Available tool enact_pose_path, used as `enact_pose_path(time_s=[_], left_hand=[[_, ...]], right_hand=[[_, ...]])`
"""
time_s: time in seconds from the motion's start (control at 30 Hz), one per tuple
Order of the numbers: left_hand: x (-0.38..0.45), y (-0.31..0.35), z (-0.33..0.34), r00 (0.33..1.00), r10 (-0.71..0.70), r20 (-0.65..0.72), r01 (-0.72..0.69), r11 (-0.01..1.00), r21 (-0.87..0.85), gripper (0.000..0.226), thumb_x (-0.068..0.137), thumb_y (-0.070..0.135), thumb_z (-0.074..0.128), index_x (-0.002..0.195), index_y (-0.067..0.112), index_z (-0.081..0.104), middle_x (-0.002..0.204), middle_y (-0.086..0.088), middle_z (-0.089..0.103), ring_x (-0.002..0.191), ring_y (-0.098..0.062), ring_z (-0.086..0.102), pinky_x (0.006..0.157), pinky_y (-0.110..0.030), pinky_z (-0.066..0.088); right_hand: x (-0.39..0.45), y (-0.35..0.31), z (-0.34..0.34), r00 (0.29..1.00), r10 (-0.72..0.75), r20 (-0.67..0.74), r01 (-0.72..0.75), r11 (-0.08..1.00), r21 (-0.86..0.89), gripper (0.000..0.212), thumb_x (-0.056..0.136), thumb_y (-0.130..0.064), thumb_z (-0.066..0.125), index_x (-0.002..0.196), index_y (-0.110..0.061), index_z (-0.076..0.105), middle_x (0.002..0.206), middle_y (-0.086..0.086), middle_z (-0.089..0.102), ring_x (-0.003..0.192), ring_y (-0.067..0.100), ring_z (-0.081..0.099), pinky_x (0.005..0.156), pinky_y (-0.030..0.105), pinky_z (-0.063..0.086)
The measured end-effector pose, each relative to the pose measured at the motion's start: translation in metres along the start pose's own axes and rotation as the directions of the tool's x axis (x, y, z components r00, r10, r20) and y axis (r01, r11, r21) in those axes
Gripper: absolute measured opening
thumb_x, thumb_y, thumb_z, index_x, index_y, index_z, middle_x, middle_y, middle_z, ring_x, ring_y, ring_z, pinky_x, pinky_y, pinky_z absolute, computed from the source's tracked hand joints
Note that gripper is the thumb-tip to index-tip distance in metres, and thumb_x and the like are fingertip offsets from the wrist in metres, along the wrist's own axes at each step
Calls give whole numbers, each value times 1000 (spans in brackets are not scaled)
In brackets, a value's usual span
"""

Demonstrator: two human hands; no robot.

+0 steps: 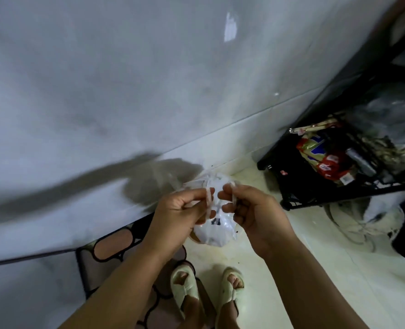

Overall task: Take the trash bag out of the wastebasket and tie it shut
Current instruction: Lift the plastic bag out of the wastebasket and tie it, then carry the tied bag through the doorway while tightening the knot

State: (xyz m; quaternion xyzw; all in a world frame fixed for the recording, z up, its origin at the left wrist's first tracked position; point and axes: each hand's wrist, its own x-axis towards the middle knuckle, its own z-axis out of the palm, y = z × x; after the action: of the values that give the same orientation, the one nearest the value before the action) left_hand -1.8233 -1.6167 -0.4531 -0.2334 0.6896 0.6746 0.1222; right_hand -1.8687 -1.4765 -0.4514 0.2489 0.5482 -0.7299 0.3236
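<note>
Hanging between my two hands: one small translucent white plastic trash bag (212, 230), part-filled, dark print on its side, held above the pale tiled floor (303, 269) in front of my feet.

Item, left hand (181, 210): fingers curled and pinched on a twisted strand of the bag's top edge, held upright.

Item, right hand (250, 210): fingers likewise curled, nipping a second strand of the rim just beside the first. The two strands stand close but, as far as I can tell, are not yet crossed.

Step in hand, as I judge it: the bag is already out of the wastebasket and I am at the tying. No knot is visible. The next move calls for crossing one strand over the other, tucking it under, and pulling both apart while keeping the pinch firm, since thin film slips and can tear.

Item, surroundings: cream open-toed slippers (183, 284) below; a patterned mat with dark outlines (106, 248) at left; a grey wall (101, 79) behind; a black wire rack (327, 181) at right holding a red and gold snack packet (320, 157).

Item, not made out: the wastebasket itself I cannot identify with confidence. The bag's contents are blurred, its neck is partly hidden behind my fingers, and the rack's right side is cut off at the frame edge.
</note>
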Motion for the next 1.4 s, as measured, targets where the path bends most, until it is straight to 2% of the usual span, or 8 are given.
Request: enact_pose_path(time_s=[0.13, 0.3, 0.4, 0.6, 0.87, 1.03, 1.2, 1.4], left_hand=[[-38, 42, 17, 997, 66, 51, -70, 994, 89, 23, 69, 33, 72, 91, 28, 74, 86, -10, 76, 81, -32, 71, 71, -56, 58], [-78, 80, 56, 973, 187, 136, -208, 964, 163, 26, 76, 12, 70, 79, 38, 73, 87, 11, 71, 68, -19, 69, 62, -32, 58], [-102, 94, 85, 945, 236, 225, -290, 923, 252, 34, 78, 6, 67, 81, 40, 70, 83, 13, 73, 70, -10, 69, 68, -35, 60], [-156, 116, 168, 847, 234, 477, -439, 814, 381, 27, 77, 12, 69, 91, 34, 71, 88, 16, 73, 88, -6, 69, 83, -27, 54], [-268, 92, 334, 773, 144, 618, -466, 789, 400, 22, 83, 12, 59, 103, 17, 68, 100, -2, 72, 95, -13, 67, 93, -34, 51], [-349, 64, 443, 680, 158, 716, -579, 715, 392, 14, 85, 12, 58, 88, 19, 70, 80, 6, 70, 77, -9, 66, 79, -29, 52], [-395, 50, 545, 606, 163, 779, -650, 666, 367, 16, 86, 17, 56, 74, 12, 65, 61, -1, 61, 54, -12, 55, 63, -34, 49], [-418, 30, 678, 503, 124, 855, -794, 457, 401, 11, 83, 23, 59, 78, 16, 65, 64, -4, 65, 63, -24, 61, 68, -38, 52]], right_hand=[[-55, -27, 1, 994, -81, -68, 80, 997, -23, 15, 77, -5, 63, 88, 3, 70, 77, 14, 70, 53, 15, 60, 39, 16, 40], [-122, -54, -20, 984, -132, -123, 118, 986, -114, 10, 74, 3, 65, 84, 4, 68, 62, 12, 62, 39, 7, 55, 36, 12, 37], [-163, -67, -47, 978, -141, -151, 130, 988, -83, 13, 76, 11, 59, 80, 0, 63, 62, 9, 58, 33, 1, 53, 32, 9, 36], [-239, -60, -137, 951, -155, -268, 177, 982, 61, 15, 72, 1, 66, 76, -13, 65, 72, 2, 64, 72, 13, 57, 67, 25, 39], [-376, -15, -294, 925, -215, -315, 294, 927, 231, 20, 74, 8, 56, 75, -12, 55, 65, 5, 60, 65, 16, 55, 66, 28, 41], [-470, 14, -398, 775, -303, -555, 415, 906, 86, 20, 72, 9, 57, 74, -11, 57, 69, 4, 57, 60, 13, 52, 46, 10, 41], [-542, 48, -505, 579, -239, -779, 430, 902, 43, 16, 74, 5, 59, 73, -11, 57, 68, 4, 58, 64, 18, 50, 54, 25, 37], [-614, 84, -637, 413, -96, -906, 448, 887, 111, 15, 76, 2, 62, 78, -13, 61, 77, 9, 63, 70, 23, 54, 54, 27, 37]])
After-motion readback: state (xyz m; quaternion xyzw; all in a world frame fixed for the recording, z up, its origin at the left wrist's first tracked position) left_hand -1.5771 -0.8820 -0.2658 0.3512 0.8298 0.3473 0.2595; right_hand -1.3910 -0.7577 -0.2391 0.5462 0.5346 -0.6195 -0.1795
